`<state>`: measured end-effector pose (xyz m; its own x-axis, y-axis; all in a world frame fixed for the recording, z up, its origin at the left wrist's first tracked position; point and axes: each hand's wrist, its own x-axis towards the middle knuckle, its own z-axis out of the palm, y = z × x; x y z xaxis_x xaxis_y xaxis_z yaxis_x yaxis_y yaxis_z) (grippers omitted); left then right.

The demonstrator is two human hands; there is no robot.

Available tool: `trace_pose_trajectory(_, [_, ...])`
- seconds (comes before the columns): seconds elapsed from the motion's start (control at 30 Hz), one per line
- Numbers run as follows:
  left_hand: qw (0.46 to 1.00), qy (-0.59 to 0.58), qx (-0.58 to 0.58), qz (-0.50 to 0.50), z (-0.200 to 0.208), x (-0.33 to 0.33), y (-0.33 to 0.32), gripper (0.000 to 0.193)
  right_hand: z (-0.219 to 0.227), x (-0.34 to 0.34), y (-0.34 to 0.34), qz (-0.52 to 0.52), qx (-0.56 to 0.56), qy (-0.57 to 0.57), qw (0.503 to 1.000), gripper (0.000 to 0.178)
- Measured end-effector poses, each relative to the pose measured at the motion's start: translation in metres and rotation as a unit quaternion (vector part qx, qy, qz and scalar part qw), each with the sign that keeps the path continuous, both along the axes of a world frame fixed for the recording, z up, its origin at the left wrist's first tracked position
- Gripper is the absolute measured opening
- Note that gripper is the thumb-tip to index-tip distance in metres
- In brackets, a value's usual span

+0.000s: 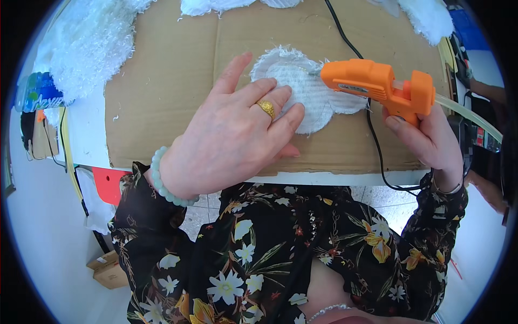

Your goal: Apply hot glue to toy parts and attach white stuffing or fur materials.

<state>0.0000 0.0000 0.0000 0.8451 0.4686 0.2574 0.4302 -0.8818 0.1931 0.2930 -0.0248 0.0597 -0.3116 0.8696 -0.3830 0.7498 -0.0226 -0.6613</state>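
Note:
A white fabric piece with frayed edges and rounded lobes (310,113) lies flat on a brown cardboard sheet (162,97). My left hand (232,127) rests over its left side, fingers spread, with the fingertips on the cloth. My right hand (423,135) is wrapped round the handle of an orange glue gun (367,81). The gun's front end points left, over the upper right part of the fabric; its exact tip is hard to make out. A pale glue stick (469,114) sticks out of the gun's back.
A fluffy white heap (91,48) covers the far left, beside a clear bottle with a blue label (40,94). More white plush pieces (237,4) lie along the far edge. A black cord (372,129) runs across the cardboard under the gun. Another person's arm (488,89) shows at the right.

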Motion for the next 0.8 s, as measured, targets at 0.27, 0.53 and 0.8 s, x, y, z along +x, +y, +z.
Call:
trace_pose_trajectory(0.27, [1.000,-0.026,-0.002,0.005,-0.001,0.002,-0.001,0.053,0.003,0.006,-0.003,0.001,0.018,-0.014,1.000,0.032])
trace_pose_trajectory(0.53, [0.999,-0.031,-0.009,0.004,-0.003,0.003,-0.001,0.053,0.005,0.014,-0.006,0.007,0.031,-0.016,0.999,0.027])
trace_pose_trajectory(0.8, [0.999,-0.039,0.001,0.006,-0.003,0.004,-0.001,0.052,0.007,0.023,-0.011,-0.007,0.011,-0.033,0.999,0.024])
